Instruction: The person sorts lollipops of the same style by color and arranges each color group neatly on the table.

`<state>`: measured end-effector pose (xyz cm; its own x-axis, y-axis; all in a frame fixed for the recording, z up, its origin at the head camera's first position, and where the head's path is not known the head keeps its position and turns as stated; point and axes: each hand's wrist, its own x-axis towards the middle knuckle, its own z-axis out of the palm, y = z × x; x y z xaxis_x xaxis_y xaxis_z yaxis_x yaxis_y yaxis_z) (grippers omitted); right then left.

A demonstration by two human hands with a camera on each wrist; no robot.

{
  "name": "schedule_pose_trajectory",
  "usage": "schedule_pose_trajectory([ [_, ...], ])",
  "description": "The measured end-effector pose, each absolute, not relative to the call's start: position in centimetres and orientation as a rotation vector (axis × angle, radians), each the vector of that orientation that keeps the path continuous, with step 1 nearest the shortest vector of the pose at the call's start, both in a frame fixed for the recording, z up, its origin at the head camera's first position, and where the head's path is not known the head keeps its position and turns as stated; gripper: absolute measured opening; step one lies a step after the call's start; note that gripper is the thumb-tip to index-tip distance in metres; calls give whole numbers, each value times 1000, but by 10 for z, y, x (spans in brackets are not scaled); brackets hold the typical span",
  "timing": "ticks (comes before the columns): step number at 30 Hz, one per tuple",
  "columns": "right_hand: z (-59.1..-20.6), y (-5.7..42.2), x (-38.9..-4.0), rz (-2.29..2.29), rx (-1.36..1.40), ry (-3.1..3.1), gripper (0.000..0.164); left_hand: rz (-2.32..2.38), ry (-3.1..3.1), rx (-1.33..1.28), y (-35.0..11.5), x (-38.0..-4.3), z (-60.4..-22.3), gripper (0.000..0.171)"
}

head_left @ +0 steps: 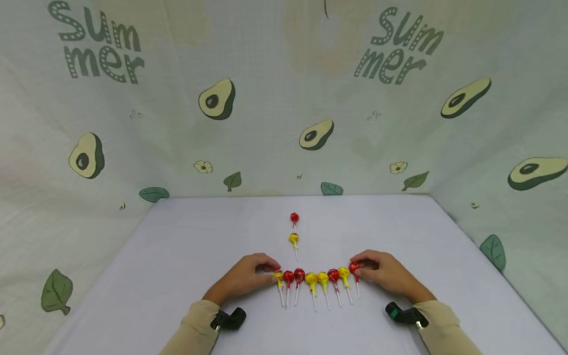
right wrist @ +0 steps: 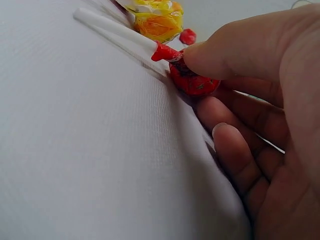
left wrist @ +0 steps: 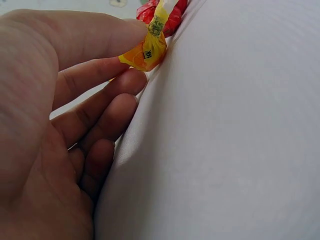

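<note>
Squaring up the row of eight pops appears to be the work in hand, and it likely goes best with a light, low hold on both ends at once. Each end pop is best nudged by its wrapped head and not by its stick, since a push on the stick would probably swing the round head into its neighbour. Small, slow shifts should suit such round, rolling candy, and letting go of one end at a time may avoid a knock. The left hand pinches the yellow pop at the row's left end: thumb on the near side of the wrapper, forefinger behind, the other fingers loosely bent below. The right hand pinches the red pop at the row's right end, thumb tip at the wrapper's neck and fingers behind the head; its stick points away from the palm. Whether that stick touches the cloth, I cannot tell. The red pop's head sits slightly beyond its neighbour's in the row, so easing it toward the person might even the line. Two more pops lie end to end beyond the row.
</note>
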<state>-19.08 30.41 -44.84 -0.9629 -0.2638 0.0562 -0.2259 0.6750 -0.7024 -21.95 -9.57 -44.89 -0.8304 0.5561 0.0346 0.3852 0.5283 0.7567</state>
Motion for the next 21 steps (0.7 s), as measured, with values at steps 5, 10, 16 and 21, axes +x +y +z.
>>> schedule_pose_trajectory([
  [5,-451,304,-190,-1218,-402,2823,23,1186,2555,787,-96,-218,-448,20],
  [10,-452,305,-190,-1236,-404,2819,22,1187,2560,797,-96,-219,-451,20],
  [16,-448,303,-189,-1255,-411,2857,21,1184,2569,799,-96,-220,-453,21],
  [21,-445,302,-186,-1318,-384,2861,23,1191,2570,809,-96,-220,-453,20],
])
